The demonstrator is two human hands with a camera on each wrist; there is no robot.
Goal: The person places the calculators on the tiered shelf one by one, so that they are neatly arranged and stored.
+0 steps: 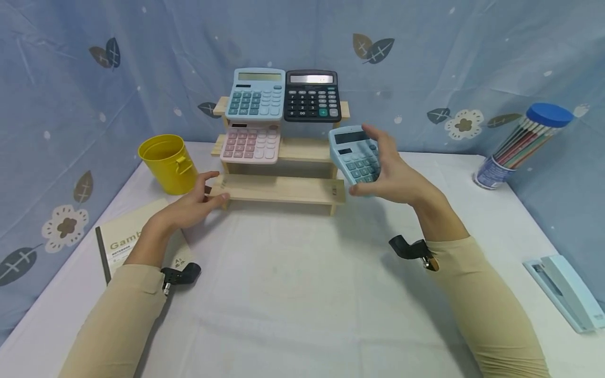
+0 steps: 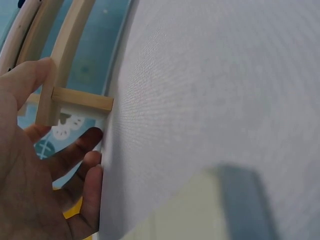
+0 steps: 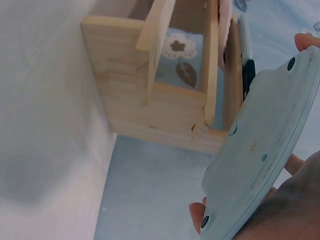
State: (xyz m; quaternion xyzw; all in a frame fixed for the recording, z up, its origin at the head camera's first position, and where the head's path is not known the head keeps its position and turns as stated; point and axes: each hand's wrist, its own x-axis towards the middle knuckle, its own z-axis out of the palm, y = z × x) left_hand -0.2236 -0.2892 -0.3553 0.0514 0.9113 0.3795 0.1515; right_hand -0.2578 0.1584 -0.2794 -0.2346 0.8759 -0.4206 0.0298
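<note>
My right hand (image 1: 399, 176) grips a light blue calculator (image 1: 354, 157) by its edges, thumb below and fingers above. The calculator is tilted beside the right end of a three-tier wooden rack (image 1: 279, 189); its back (image 3: 257, 135) faces the right wrist view. With thumb and forefinger my left hand (image 1: 189, 207) pinches the left end of the rack's lowest board (image 2: 67, 55), the other fingers loosely bent. A larger light blue calculator (image 1: 256, 94) and a black calculator (image 1: 312, 97) lean side by side on the top tier. Below, a pink calculator (image 1: 250, 143) leans at the middle tier's left.
At the left stand a yellow bucket (image 1: 172, 168) and, partly under my left forearm, a notebook (image 1: 127, 233). To the right are a blue-lidded jar of colored pencils (image 1: 524, 144) and a light blue stapler (image 1: 567, 291). A blue patterned cloth (image 1: 416, 68) hangs behind the table.
</note>
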